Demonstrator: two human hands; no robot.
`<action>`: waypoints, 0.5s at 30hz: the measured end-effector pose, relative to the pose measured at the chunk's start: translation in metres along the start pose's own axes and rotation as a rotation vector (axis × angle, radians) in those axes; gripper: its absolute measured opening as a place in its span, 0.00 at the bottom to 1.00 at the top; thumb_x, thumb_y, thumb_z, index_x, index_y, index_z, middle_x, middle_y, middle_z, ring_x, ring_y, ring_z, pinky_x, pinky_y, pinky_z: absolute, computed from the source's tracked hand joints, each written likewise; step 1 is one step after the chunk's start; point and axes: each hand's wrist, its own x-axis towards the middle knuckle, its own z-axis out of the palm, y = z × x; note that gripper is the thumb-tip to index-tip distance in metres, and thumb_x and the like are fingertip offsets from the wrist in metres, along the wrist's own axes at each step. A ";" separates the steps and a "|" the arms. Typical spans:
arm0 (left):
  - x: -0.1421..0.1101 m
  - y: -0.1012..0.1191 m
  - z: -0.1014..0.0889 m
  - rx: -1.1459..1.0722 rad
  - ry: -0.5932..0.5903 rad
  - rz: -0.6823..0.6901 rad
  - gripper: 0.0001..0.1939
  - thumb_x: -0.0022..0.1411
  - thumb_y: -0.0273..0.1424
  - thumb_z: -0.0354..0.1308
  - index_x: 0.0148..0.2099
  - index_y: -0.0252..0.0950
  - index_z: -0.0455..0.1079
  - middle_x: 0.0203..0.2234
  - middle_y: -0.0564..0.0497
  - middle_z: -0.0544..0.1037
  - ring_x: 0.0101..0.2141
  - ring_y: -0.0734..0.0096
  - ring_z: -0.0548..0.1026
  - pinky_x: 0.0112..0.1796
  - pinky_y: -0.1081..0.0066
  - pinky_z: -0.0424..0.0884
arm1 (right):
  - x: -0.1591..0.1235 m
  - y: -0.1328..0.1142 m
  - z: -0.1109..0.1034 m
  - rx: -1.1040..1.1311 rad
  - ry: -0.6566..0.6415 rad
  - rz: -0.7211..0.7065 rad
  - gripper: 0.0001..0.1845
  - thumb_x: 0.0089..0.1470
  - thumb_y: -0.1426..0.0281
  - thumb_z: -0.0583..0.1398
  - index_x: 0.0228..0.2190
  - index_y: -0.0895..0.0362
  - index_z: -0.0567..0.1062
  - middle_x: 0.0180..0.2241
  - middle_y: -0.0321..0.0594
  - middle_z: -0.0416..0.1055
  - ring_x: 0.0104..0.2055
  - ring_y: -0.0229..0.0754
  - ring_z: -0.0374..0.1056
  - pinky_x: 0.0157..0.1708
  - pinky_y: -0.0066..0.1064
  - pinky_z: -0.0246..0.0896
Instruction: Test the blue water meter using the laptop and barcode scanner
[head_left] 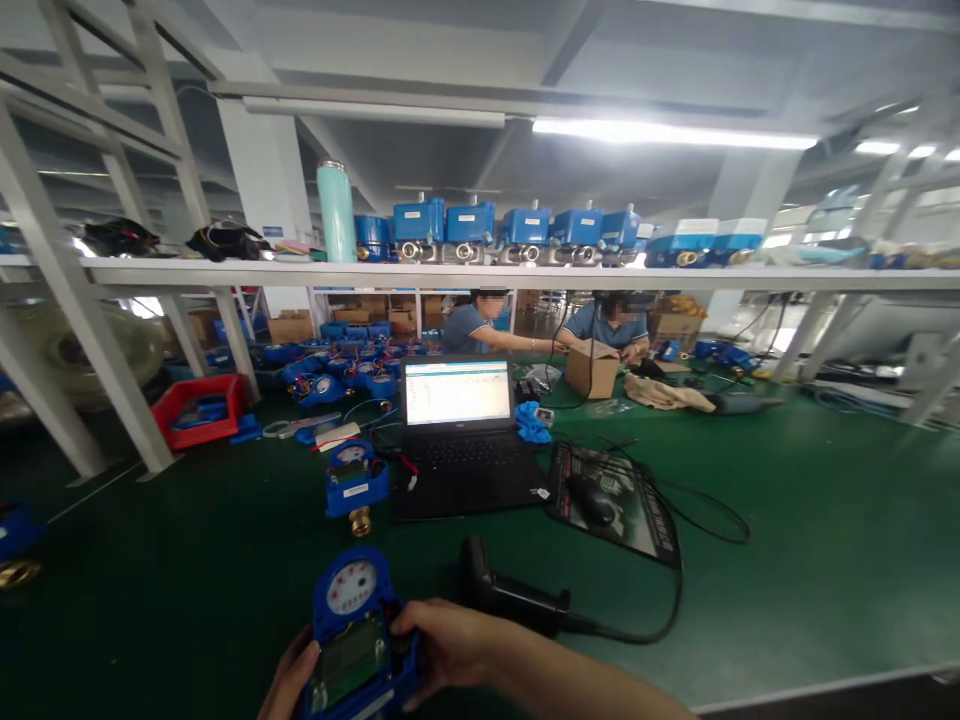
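Both my hands hold a blue water meter at the near edge of the green table. It has a round white dial on top and an open green circuit board below. My left hand grips its left side. My right hand wraps its right side, thumb near the board. A black barcode scanner lies just right of my right hand, its cable running off to the right. A second blue meter with a brass fitting stands further back.
An open laptop sits mid-table, with a black mouse on a pad at its right. A red tray and several blue meters lie at the back left. Two people work at a cardboard box behind. A shelf above carries more meters.
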 end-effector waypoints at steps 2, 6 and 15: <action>0.010 0.002 0.004 0.054 -0.009 0.072 0.49 0.47 0.47 0.64 0.67 0.34 0.52 0.57 0.40 0.70 0.65 0.44 0.46 0.62 0.48 0.54 | -0.011 0.000 -0.006 -0.041 -0.115 -0.045 0.24 0.40 0.60 0.65 0.38 0.62 0.71 0.31 0.45 0.72 0.27 0.44 0.71 0.20 0.33 0.72; 0.010 0.007 0.006 0.122 0.025 0.103 0.49 0.49 0.49 0.62 0.68 0.37 0.49 0.60 0.42 0.66 0.65 0.43 0.48 0.62 0.49 0.54 | -0.061 -0.019 -0.038 -0.344 -0.089 -0.254 0.43 0.34 0.37 0.66 0.40 0.61 0.72 0.34 0.46 0.72 0.28 0.44 0.71 0.20 0.30 0.68; -0.050 0.032 0.043 -0.003 -0.009 -0.056 0.37 0.57 0.44 0.60 0.66 0.47 0.53 0.59 0.45 0.65 0.60 0.47 0.62 0.62 0.45 0.53 | -0.121 -0.061 -0.234 -1.201 1.534 -0.546 0.28 0.53 0.68 0.60 0.54 0.65 0.68 0.56 0.60 0.62 0.60 0.64 0.55 0.59 0.53 0.52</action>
